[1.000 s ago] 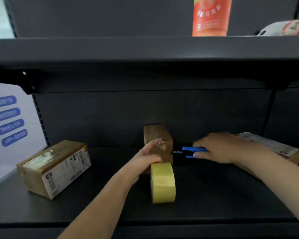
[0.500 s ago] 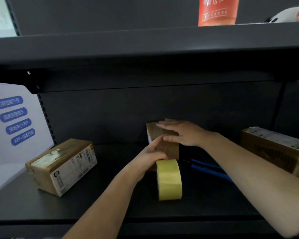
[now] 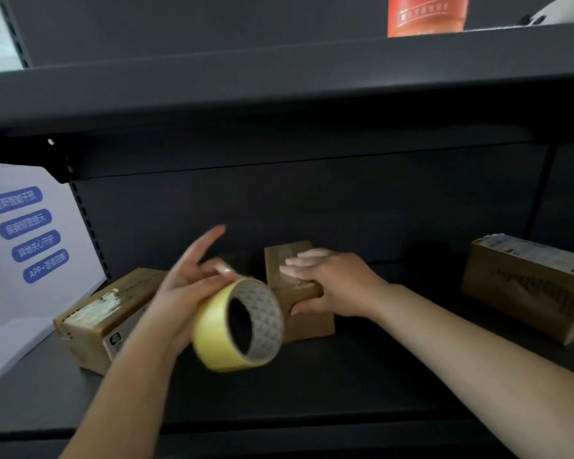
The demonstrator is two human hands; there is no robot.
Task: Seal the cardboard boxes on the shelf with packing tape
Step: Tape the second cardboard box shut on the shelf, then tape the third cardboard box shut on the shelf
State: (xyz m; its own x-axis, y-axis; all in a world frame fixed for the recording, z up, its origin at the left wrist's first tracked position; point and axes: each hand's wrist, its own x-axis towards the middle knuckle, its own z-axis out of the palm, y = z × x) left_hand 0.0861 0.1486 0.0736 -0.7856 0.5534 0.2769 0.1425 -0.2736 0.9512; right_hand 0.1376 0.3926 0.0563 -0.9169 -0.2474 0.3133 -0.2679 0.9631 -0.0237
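- small cardboard box (image 3: 299, 323): stands upright at mid shelf (image 3: 362, 385), flaps closed; contents hidden.
- your right hand (image 3: 328, 283): lies over the small box's top, fingers (image 3: 299, 260) extended across it, thumb curled against its right face, grasping it.
- roll of yellow packing tape (image 3: 239, 326): lifted off the shelf, just left of the small box, hollow core facing you.
- your left hand (image 3: 183, 289): fingers curled around the roll's outer edge, index finger pointing up and free.
- left cardboard box (image 3: 106, 313): lies flat, closed, labelled, partly behind your left hand.
- right cardboard box (image 3: 527, 286): lies flat, closed, well apart from the others.
- orange carton (image 3: 426, 14): on the upper shelf.
- changes: half a second ago the roll stood on edge on the shelf; now it is raised and tilted. your right hand stays on the small box.
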